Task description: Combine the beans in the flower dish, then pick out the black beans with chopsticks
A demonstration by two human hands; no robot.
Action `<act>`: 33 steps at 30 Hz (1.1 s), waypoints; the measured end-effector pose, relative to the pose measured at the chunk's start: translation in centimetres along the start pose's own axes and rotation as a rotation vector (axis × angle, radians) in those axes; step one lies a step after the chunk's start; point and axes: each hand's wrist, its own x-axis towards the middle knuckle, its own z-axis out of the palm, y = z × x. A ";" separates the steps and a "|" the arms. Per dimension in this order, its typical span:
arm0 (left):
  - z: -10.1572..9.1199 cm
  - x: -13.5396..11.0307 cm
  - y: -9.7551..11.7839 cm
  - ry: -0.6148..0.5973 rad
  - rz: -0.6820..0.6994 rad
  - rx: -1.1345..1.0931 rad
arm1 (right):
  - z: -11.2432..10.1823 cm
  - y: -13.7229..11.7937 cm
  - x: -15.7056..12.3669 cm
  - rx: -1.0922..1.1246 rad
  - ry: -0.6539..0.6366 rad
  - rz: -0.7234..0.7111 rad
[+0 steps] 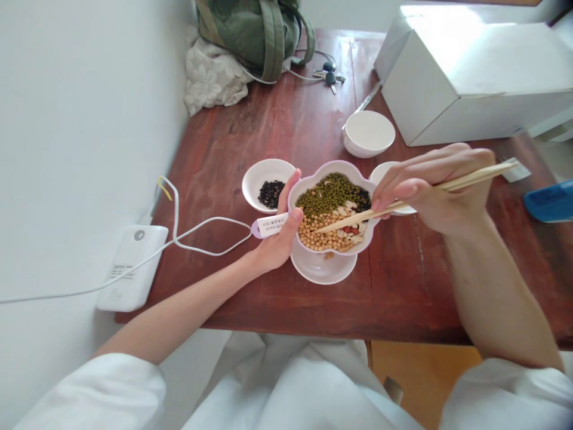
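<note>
My left hand [278,242] is closed round the side of a flower-shaped bowl [374,237] with a pale purple rim. A white label [272,225] shows on its handle. Inside lie green mung beans [329,192], yellow soybeans [320,234], pale flat seeds [348,209] and a few red bits. My right hand [441,182] grips wooden chopsticks [474,178], their tips among the soybeans. Partly under the flower-shaped bowl is a white bowl [323,272] with a few soybeans. Black beans [271,194] lie in another white bowl [254,173] at the left.
A white bowl [369,132] stands behind, and another [385,170] is partly hidden by my right hand. A power bank [133,269] with a white cable sits left. Farther back are a green bag [250,33], keys [330,77] and a white box [470,71]. A blue object [550,202] lies right.
</note>
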 end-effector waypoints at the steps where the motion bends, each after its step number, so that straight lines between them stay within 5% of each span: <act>1: -0.1 0.0 -0.1 0.005 -0.005 0.005 | 0.1 0.2 -0.1 0.020 -0.008 0.010; 23: -0.2 -0.1 0.0 0.008 0.002 0.052 | 0.1 0.0 0.2 0.124 -0.014 0.066; 33: -0.1 0.0 -0.1 0.008 0.002 0.033 | -1.4 -0.9 0.2 -0.044 0.077 0.013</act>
